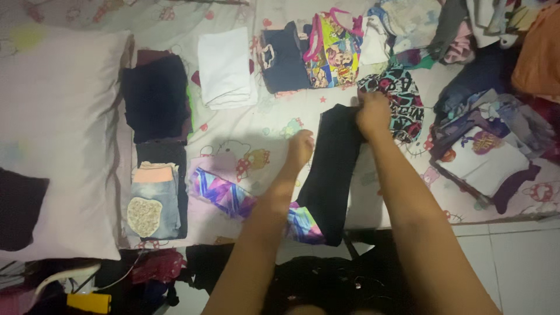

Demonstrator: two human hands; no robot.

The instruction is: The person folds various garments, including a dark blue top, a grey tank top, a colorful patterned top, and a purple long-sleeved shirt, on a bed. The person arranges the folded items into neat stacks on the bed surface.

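A: What is shown in the head view?

B: A dark folded garment (329, 175) is laid on a patterned bedsheet (245, 125), its long axis running from near to far and tilted slightly to the right at the far end. A bright striped cuff is seen at its near end.

A: How are the hands placed on it?

B: The right hand (373, 114) is set on the far end of the garment, fingers curled down over the cloth; it appears to be pinched there, though the fingertips are hidden, so the exact hold cannot be told. The left hand (300, 149) is laid flat and spread just beside the garment's left edge, around its middle, with nothing clasped in it.

A: Which hand is nearer the free end?

B: The near end is left unheld. The left hand is judged the closer of the two to it, the garment lying to the right of that hand.

A: What is seen around it?

B: A striped garment (221, 192) is spread just left of it. Farther left, a denim piece (154, 201) and a black folded stack (156, 96) are placed beside a pillow (64, 140). White folded cloth (226, 69) and a bright cartoon-print garment (332, 52) are set on the far side, and a loose heap of clothes (490, 116) is piled on the right.
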